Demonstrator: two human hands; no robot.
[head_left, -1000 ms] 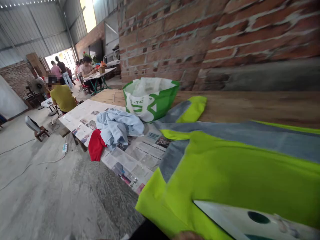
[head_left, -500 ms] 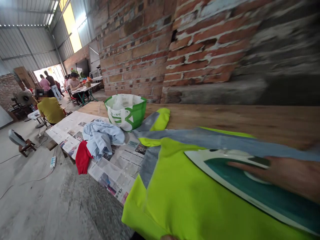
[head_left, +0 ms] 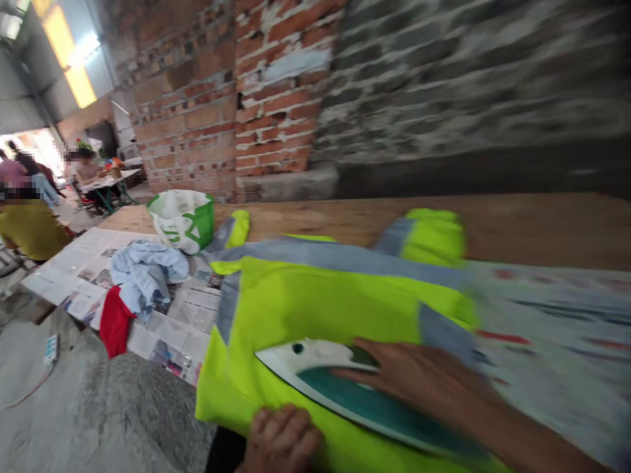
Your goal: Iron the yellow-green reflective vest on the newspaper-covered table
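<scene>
A neon yellow-green garment with grey-blue panels (head_left: 320, 295) lies spread over the tabletop, its sleeves stretching toward the back. On it rests a white and teal clothes iron (head_left: 335, 387), its pointed tip facing left. My right hand (head_left: 394, 368) is wrapped round the iron's handle, with the forearm reaching in from the lower right. At the garment's front edge my left hand (head_left: 283, 433) has its fingers curled on the cloth; the thumb is hidden. The iron's rear end is blurred.
Newspaper (head_left: 170, 348) covers the table's left part. A crumpled light blue cloth (head_left: 145, 269), a red cloth (head_left: 114, 322) and a green-and-white bag (head_left: 182, 223) stand there. A brick wall (head_left: 276, 98) runs behind. A power strip (head_left: 50, 350) lies on the floor; people sit farther left.
My view has turned right, showing more of the garment and table. The iron now lies nearer the garment's front edge, and my left hand has come into fuller view there.
</scene>
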